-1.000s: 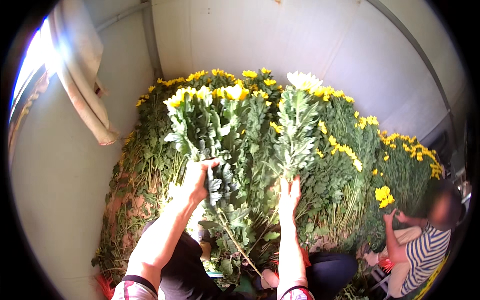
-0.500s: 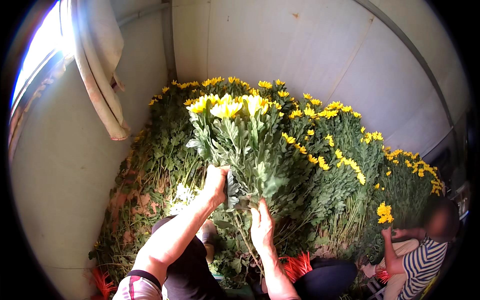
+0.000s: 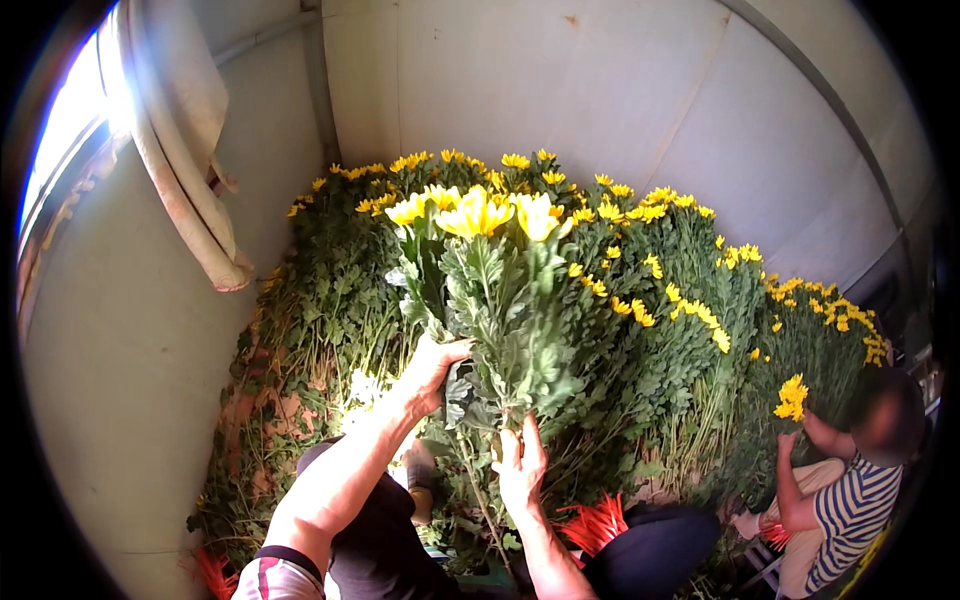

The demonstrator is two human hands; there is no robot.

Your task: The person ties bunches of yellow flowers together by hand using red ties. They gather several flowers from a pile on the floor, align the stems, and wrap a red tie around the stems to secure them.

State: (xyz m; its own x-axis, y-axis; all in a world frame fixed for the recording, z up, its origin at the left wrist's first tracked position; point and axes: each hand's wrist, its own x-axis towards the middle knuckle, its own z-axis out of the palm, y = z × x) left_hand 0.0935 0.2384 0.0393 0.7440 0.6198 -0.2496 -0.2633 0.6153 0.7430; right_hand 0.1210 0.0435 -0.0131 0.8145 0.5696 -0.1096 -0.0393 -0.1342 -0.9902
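Observation:
My left hand (image 3: pixel 437 368) is closed around the leafy stems of a bunch of yellow chrysanthemums (image 3: pixel 500 290), held upright with the blooms at the top. Lower down, my right hand (image 3: pixel 522 468) has its fingers bent against the bunch's lowest leaves and stems; part of its grip is hidden by the leaves. A bare stem (image 3: pixel 483 500) slants down from the bunch, just left of my right hand.
Cut chrysanthemums (image 3: pixel 640 370) lie heaped along the pale wall (image 3: pixel 520 80). Red ties (image 3: pixel 597 522) rest by my knee (image 3: pixel 655 555). A person in a striped shirt (image 3: pixel 858 510) sits at the right, holding yellow flowers (image 3: pixel 791 397). Cloth (image 3: pixel 190 180) hangs at the left.
The bunch has turned a little in my grip, and its blooms sit slightly further right. My right hand is slightly lower. The other person's flowers have moved up and right.

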